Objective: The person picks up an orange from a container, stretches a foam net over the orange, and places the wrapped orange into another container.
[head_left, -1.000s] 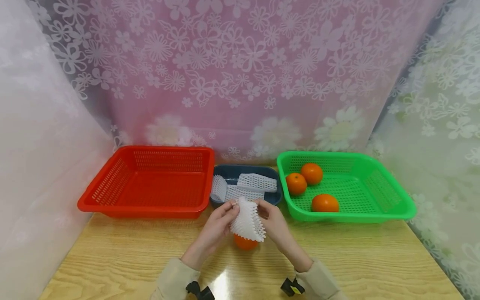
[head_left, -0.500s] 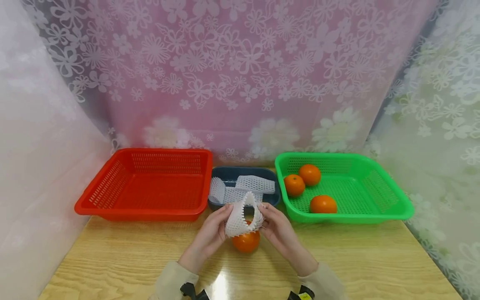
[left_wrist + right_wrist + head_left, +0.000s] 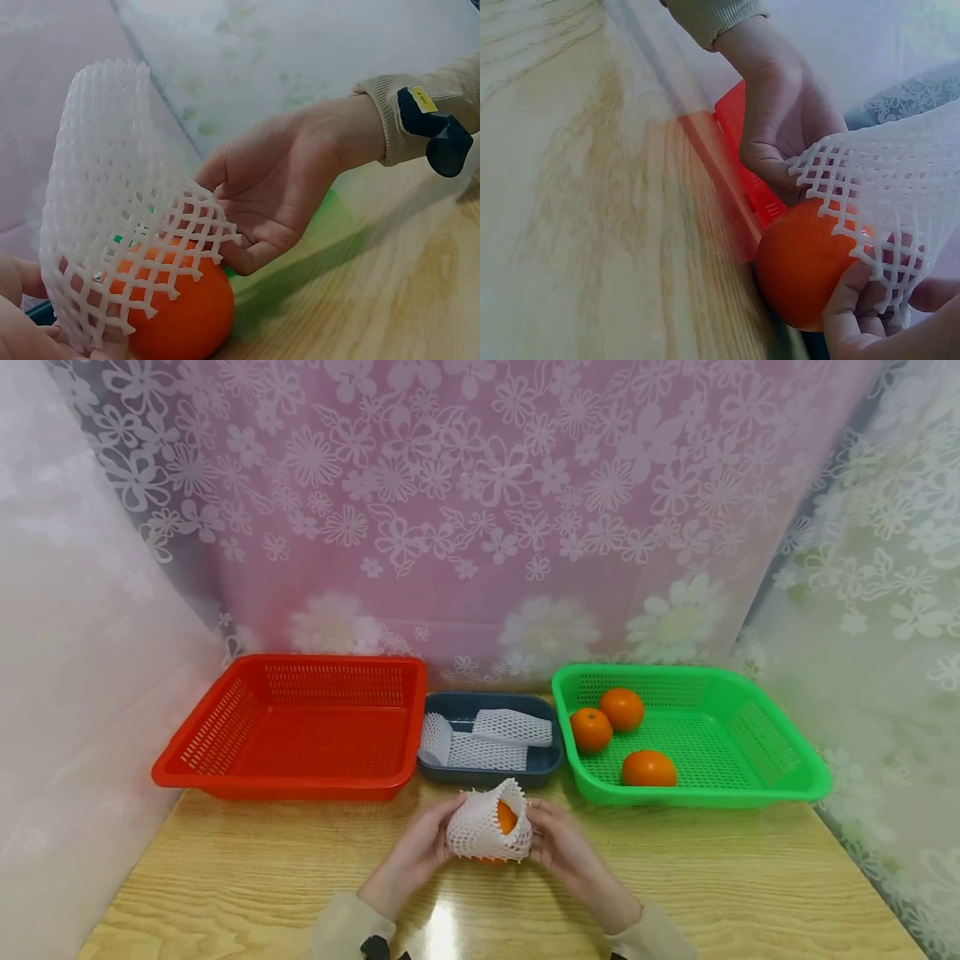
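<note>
A white foam fruit net is spread between my two hands, over an orange near the front of the table. The left hand grips the net's left side, and the right hand holds its right side. In the left wrist view the jagged lower edge of the net hangs around the upper part of the orange, whose lower part is bare. From the right wrist the orange shows low on the wooden table, with fingertips of the right hand beside it.
Behind the hands stands a dark blue tray with several white foam nets. A red basket is on the left. The green basket on the right holds three oranges. A floral curtain hangs behind.
The net was first flattened above the orange, then its opening was spread wide. Both hands have now lowered it over the orange, which shows through the top opening.
</note>
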`<state>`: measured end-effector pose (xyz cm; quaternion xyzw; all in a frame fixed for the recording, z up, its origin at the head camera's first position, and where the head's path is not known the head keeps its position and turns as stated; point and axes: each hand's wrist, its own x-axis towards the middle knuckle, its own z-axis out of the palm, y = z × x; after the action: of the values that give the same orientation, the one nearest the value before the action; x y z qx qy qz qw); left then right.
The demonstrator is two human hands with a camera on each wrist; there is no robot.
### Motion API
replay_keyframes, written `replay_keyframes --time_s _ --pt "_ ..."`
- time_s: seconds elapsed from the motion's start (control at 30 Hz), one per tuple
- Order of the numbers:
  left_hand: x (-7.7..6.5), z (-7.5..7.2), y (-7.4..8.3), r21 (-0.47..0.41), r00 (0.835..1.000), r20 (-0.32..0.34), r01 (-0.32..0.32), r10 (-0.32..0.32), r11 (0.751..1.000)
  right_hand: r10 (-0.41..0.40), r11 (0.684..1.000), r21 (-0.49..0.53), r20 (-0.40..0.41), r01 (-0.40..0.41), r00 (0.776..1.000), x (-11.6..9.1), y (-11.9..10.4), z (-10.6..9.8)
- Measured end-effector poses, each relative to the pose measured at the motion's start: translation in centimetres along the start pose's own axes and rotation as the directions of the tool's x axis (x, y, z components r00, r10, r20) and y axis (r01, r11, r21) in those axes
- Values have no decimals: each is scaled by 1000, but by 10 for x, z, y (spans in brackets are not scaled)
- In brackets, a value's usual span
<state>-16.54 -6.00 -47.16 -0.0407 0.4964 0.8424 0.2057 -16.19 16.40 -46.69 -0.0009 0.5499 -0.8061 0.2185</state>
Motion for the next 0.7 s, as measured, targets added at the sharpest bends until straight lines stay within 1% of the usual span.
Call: replay_keyframes --time_s 0.17,0.33,0.53,0.7 --pt "4 -3 -10 -19 999 -32 7 -8 1000 20 1000 -22 -46 -21 999 1 4 -1" --pt "6 -4 -18 -31 999 -49 -13 11 999 27 999 -44 -78 -30 997 2 5 -1" --pt "5 -4 -21 56 995 -100 -19 25 998 22 995 -98 -117 -33 993 8 7 -4" --pt "8 -1 -21 146 987 -152 -23 45 989 5 989 -148 -133 -25 991 12 10 -7"
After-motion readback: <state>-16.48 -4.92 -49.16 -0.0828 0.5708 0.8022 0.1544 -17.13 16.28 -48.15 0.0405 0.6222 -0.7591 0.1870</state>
